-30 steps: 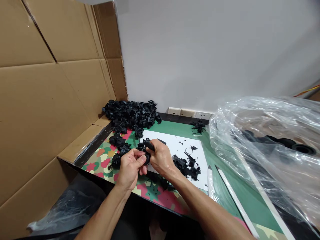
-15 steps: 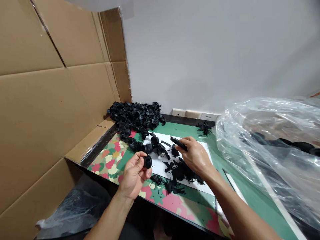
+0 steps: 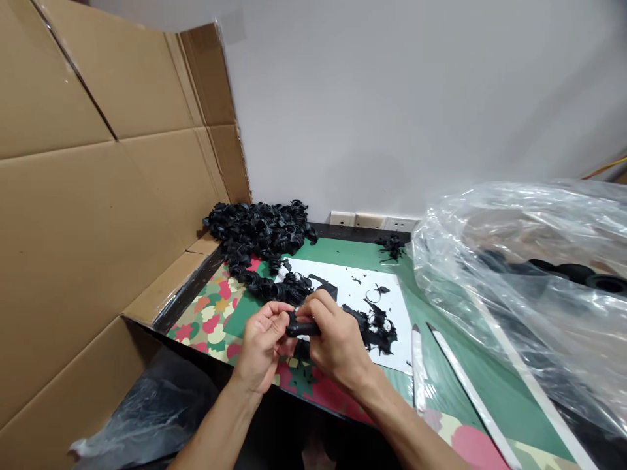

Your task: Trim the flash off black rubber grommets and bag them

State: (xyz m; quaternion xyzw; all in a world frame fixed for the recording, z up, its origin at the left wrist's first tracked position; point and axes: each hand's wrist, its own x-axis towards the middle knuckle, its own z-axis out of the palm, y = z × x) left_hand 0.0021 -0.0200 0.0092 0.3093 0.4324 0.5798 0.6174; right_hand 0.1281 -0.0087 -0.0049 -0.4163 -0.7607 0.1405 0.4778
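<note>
Where the two hands meet: the left hand [image 3: 262,339] and the right hand [image 3: 337,334] work close together above the near part of the table, fingertips facing
Left hand's pinch: thumb and fingertips press on a small black piece [image 3: 291,324], held between the hands; much of it is hidden, so its full shape cannot be told
Right hand's grip: fingers curl round a black bar-shaped tool [image 3: 309,329]; its left end lies against or just beside the piece, which of these I cannot tell
Left of the left forearm: crumpled clear plastic [image 3: 147,398], lower than the table
Around the hands: a patterned cover [image 3: 215,320] in red, cream and green; green surface [image 3: 343,250] farther out
Right of the right hand: black scraps [image 3: 377,336], tangled, on a white sheet [image 3: 350,294]; past them, two white sticks [image 3: 418,365] with dark tips
Just beyond the fingers: ribbed black parts [image 3: 291,287] in a row; beside them on the sheet, a flat dark scrap [image 3: 323,285]
Well right of the hands: a clear plastic bag [image 3: 455,228] with round black things [image 3: 575,273] showing through
Far left, beyond the left hand: a large black heap [image 3: 259,225]; a cardboard wall [image 3: 98,215] stands beside it
Farthest: wall sockets [image 3: 369,222], low on a pale wall [image 3: 392,98]
</note>
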